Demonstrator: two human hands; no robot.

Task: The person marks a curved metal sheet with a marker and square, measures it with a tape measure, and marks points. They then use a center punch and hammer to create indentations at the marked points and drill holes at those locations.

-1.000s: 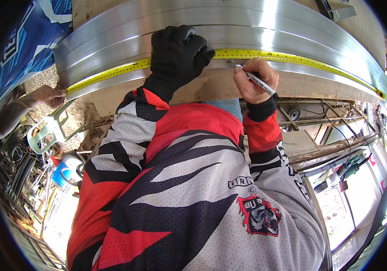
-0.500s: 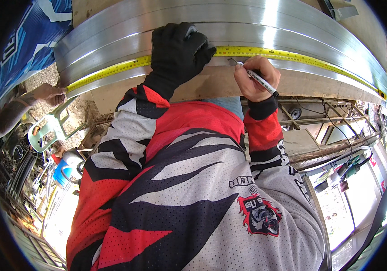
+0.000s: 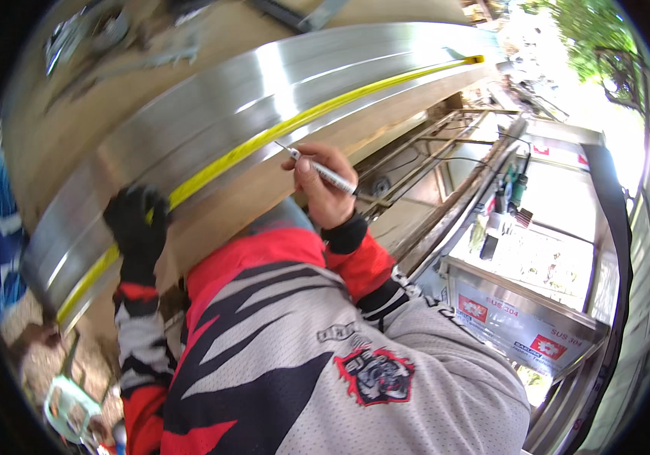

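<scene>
A yellow tape measure [image 3: 241, 149] stretches lengthwise over long, shiny metal bars [image 3: 188, 110]. My left hand [image 3: 139, 220], in a black glove and somewhat blurred, is closed over the tape, with a bit of yellow showing by its fingers. Bare except for a dark cuff, my right hand [image 3: 325, 186] grips a white marker pen [image 3: 332, 176] with a dark end. The pen's thin tip points at the bar's near edge, just beside the tape; whether it touches cannot be told.
Another person's blurred hand [image 3: 40, 334] is at the tape's left end. A wooden board [image 3: 226, 220] runs along the near side of the bars. Metal tools [image 3: 180, 53] lie beyond them. At right stand a rusty frame [image 3: 446, 144] and a film-covered metal box [image 3: 507, 303].
The view has swung to the right and tilted. My left hand has slid leftward along the tape, away from my right hand, which stays near the bar's edge with the pen.
</scene>
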